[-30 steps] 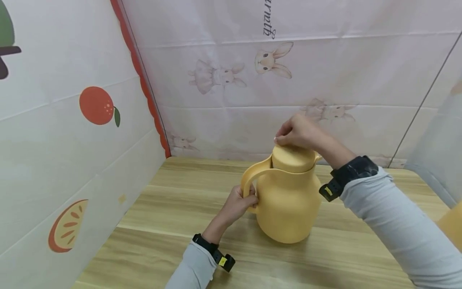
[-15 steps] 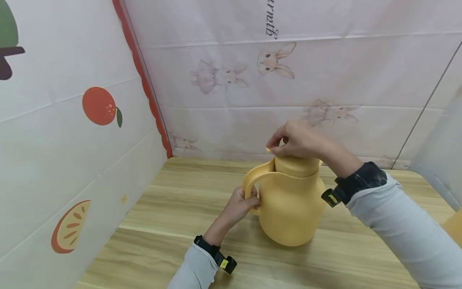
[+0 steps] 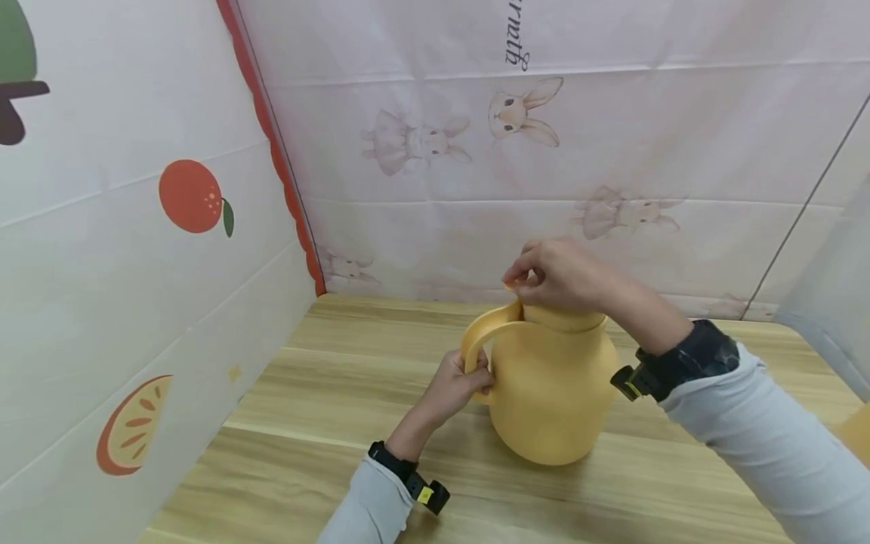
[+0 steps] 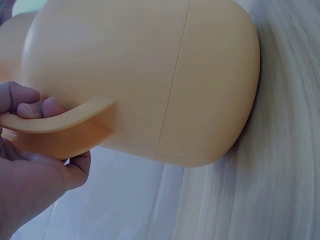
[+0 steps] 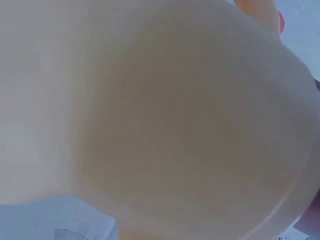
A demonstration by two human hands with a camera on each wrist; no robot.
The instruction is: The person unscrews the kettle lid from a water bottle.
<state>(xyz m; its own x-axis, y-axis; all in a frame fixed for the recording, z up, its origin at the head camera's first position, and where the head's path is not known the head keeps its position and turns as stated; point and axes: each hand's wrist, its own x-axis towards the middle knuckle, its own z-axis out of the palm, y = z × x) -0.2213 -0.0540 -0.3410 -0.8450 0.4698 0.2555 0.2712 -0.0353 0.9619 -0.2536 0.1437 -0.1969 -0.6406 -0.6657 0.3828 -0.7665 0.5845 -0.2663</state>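
Note:
A yellow insulated jug (image 3: 550, 400) stands upright on the wooden table, with its looped handle (image 3: 488, 326) on the left. My left hand (image 3: 454, 387) grips the lower part of that handle; the left wrist view shows the fingers on one side of the handle (image 4: 75, 120) and the thumb on the other. Over the jug's mouth, my right hand (image 3: 564, 276) holds the round yellow lid (image 3: 567, 320), thumb and forefinger meeting at its handle side. The hand covers most of the lid's top. The jug's wall (image 5: 185, 125) fills the right wrist view, blurred.
The wooden table (image 3: 326, 431) meets a fruit-printed sheet wall (image 3: 258, 302) on the left and a rabbit-printed one (image 3: 421, 242) close behind the jug. Another yellow object (image 3: 856, 437) is cut off at the right edge, partly behind the right sleeve.
My right hand has come down lower over the lid, hiding more of its top. The left hand keeps its grip on the handle, and the jug has hardly moved.

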